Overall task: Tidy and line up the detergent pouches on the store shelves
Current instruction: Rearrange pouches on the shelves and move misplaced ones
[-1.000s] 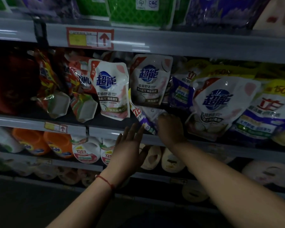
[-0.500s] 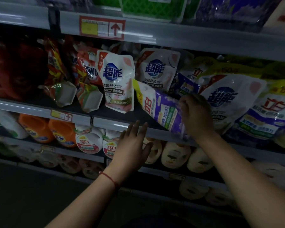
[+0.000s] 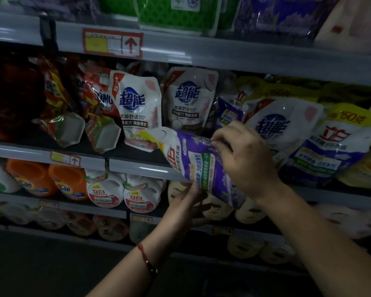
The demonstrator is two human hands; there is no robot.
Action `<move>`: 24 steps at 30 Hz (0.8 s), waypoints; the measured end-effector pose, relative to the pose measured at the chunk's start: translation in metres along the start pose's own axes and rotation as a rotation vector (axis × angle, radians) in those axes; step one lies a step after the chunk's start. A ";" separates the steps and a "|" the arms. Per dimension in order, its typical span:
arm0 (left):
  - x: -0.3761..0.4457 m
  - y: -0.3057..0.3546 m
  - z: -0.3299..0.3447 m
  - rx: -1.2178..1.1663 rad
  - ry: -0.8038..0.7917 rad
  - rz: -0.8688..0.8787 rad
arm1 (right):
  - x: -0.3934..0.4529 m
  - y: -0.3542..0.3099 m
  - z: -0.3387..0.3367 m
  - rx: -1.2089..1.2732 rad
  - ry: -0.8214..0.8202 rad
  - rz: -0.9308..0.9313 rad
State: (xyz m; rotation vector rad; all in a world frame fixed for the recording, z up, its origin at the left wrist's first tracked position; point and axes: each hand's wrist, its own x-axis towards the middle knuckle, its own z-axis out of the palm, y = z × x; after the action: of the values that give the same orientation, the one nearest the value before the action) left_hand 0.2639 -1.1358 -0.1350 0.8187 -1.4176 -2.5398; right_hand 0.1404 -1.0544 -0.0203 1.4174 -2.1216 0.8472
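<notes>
You hold a purple-and-white detergent pouch [image 3: 204,166] tilted, top toward ten o'clock, off the middle shelf [image 3: 137,167]. At its twelve o'clock two white pouches [image 3: 137,110] stand upright; more lean at two o'clock.

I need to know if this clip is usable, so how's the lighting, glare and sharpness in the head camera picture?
Head view: dim overall, the floor and lower shelves nearly black; glare streaks on the shelf edge and the glossy red pouches; print on the purple pouch, held by the right hand and left hand, is smeared; wide-angle bending curves the shelf lines.
</notes>
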 end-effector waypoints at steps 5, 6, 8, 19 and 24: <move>0.001 0.005 0.015 -0.261 -0.040 -0.054 | -0.009 -0.008 -0.008 0.011 -0.015 -0.013; 0.003 0.006 0.016 -0.289 -0.050 -0.076 | -0.011 -0.009 -0.009 0.013 -0.015 -0.021; 0.007 0.009 0.020 -0.335 -0.065 -0.109 | -0.014 -0.011 -0.012 0.020 -0.018 -0.036; 0.022 0.014 0.039 -0.341 -0.007 0.035 | -0.029 -0.004 -0.034 0.047 0.009 0.024; 0.025 0.026 0.038 -0.221 0.149 0.251 | -0.037 0.007 -0.028 0.031 0.066 0.106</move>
State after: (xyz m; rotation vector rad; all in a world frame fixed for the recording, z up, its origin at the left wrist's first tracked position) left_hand 0.2191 -1.1304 -0.1076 0.7240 -1.0950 -2.3379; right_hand 0.1479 -1.0084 -0.0261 1.2836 -2.1576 0.9579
